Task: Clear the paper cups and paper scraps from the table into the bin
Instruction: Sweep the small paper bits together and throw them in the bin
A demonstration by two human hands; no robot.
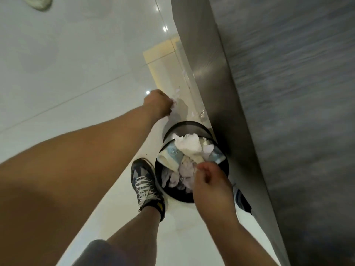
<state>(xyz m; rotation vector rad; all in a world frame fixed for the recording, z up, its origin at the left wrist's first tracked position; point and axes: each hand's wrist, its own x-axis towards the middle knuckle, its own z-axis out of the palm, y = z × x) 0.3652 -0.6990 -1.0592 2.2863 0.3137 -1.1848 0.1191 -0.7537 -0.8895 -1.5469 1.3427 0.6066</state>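
At lower centre a black round bin (223,166) holds crumpled paper scraps (189,144) and paper cups (173,156). The right hand (210,181) hovers over it, fingers curled, pinching paper. The left hand (158,102), mid-frame, grips a scrap (175,100) above the glossy white tiled floor (57,64); a grey table (278,93) fills the right.

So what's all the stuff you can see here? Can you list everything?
bin: one, black, round, on the floor beside the grey panel
crumpled paper: a heap, white, in the bin
paper cups: at least two, pale blue and white, in the bin
paper scraps: a few, white, on the floor beyond the bin
grey panel: one, right side
floor: white glossy tiles
shoe: one, dark with white laces, left of the bin
left hand: holds white paper
right hand: over the bin, pinches paper
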